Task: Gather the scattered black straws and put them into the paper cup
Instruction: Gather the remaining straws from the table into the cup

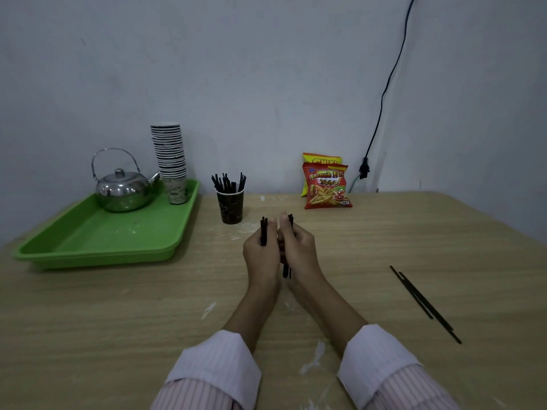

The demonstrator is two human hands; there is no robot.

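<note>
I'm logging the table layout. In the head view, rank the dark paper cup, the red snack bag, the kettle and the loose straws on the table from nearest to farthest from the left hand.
1. Dark paper cup, just beyond the left hand, slightly left.
2. Red snack bag, back right.
3. Kettle, on the tray, and loose straws, right: too close to call.

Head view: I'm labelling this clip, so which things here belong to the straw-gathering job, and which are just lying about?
Part of the job:
- straws held in the left hand and right hand
- loose straws on the table, to the right
- dark paper cup already holding straws

Just lying about:
- green tray
- metal kettle
- stack of cups
- snack bags
</note>
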